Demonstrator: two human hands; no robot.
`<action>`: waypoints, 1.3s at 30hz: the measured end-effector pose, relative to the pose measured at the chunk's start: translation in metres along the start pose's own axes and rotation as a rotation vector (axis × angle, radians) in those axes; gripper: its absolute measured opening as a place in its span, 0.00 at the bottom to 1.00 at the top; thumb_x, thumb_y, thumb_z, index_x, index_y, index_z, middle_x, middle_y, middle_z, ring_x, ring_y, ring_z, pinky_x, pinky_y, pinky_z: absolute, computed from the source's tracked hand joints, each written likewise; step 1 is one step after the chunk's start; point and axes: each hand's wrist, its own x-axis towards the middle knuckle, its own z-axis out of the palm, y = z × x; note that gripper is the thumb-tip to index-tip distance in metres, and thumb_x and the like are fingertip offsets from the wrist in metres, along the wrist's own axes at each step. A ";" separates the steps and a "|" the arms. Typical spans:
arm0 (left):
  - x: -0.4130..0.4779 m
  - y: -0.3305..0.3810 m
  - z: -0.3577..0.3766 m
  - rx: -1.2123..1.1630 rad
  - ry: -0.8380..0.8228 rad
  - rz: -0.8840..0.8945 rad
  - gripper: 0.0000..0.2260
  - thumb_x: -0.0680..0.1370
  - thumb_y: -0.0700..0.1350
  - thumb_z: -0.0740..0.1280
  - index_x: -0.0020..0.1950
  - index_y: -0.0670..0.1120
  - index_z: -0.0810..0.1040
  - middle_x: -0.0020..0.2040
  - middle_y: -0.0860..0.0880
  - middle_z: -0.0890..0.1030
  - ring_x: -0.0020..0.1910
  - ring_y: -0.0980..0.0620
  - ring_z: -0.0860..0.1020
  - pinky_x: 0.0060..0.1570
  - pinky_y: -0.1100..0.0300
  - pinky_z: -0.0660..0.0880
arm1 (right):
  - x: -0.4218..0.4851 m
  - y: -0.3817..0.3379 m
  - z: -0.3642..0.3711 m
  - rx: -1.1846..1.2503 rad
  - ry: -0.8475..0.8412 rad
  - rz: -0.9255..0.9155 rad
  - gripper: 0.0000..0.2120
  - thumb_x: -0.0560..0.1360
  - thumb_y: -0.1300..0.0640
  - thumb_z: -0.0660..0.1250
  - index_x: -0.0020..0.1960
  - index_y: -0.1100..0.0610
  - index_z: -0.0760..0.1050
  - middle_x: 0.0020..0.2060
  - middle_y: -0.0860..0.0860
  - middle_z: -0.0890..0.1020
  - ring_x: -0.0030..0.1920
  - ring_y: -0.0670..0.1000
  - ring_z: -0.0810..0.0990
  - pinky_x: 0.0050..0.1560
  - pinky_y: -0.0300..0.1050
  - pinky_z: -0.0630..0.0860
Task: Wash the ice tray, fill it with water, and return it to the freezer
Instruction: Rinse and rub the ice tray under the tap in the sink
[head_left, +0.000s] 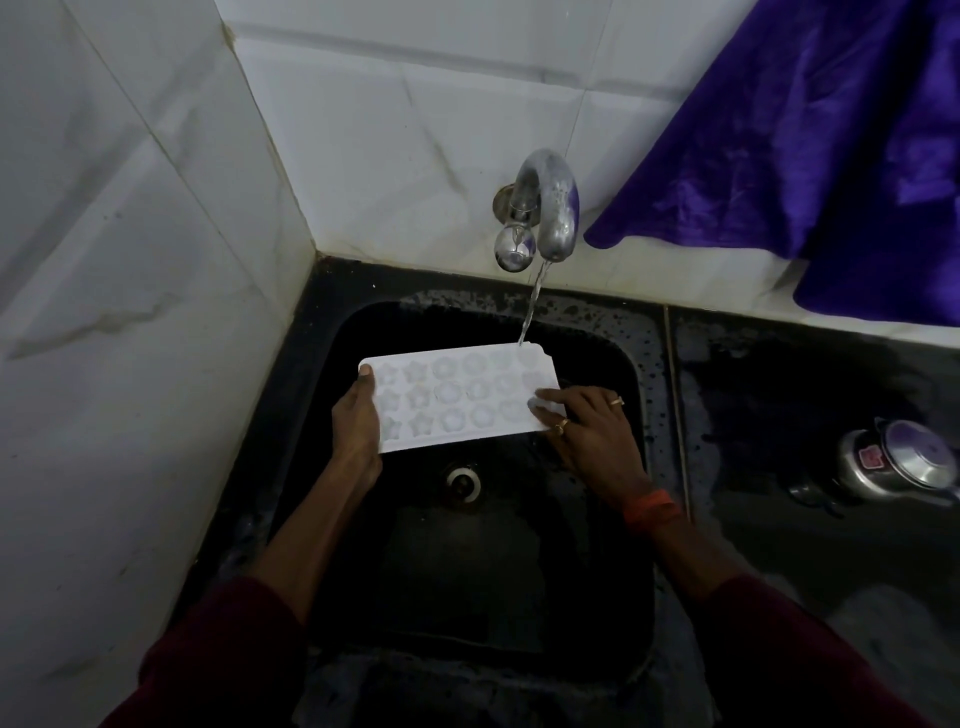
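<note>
So, the white ice tray (457, 400) is up in the air over the black sink (640, 364), held roughly level with its moulds facing up. They're a mix of star and round shapes. The tap (550, 208) on the tiled wall (389, 130) is running, and the thin stream of water (532, 306) lands right at the tray's far right corner.

The left hand (356, 421) has a proper grip on the tray's left end: thumb on top at the far corner, palm along the edge, the rest of the fingers hidden underneath. The right hand (592, 436) is at the other end with its fingers laid fairly flat over the near right corner. I honestly can't tell if that's a real grip or just resting, since the thumb side is blurry. There are rings (560, 427) on that hand and an orange band (652, 512) on the wrist.

The drain (464, 480) sits just below the tray. On the wet dark counter (779, 389) to the right there's a shiny metal pot (898, 462), well apart from the tray. A purple cloth (805, 156) hangs down the wall above it.
</note>
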 end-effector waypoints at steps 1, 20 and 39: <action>0.000 0.000 -0.001 0.005 0.002 -0.001 0.20 0.81 0.58 0.61 0.59 0.44 0.81 0.53 0.44 0.85 0.51 0.45 0.84 0.50 0.48 0.82 | -0.001 0.000 0.000 -0.020 0.010 -0.009 0.15 0.78 0.54 0.69 0.63 0.53 0.80 0.62 0.51 0.80 0.59 0.55 0.76 0.57 0.53 0.70; -0.006 -0.005 -0.002 0.017 0.006 0.003 0.16 0.82 0.57 0.62 0.52 0.46 0.82 0.48 0.46 0.85 0.45 0.47 0.85 0.39 0.55 0.81 | -0.012 -0.008 -0.015 -0.024 -0.118 0.055 0.17 0.77 0.49 0.61 0.63 0.53 0.78 0.49 0.52 0.76 0.48 0.55 0.75 0.51 0.53 0.69; -0.013 -0.014 0.003 0.046 0.000 0.034 0.18 0.81 0.57 0.62 0.56 0.45 0.82 0.49 0.47 0.85 0.48 0.47 0.84 0.45 0.53 0.82 | -0.015 -0.028 -0.012 -0.085 -0.176 -0.081 0.20 0.75 0.56 0.61 0.65 0.53 0.77 0.59 0.49 0.80 0.59 0.54 0.71 0.56 0.54 0.68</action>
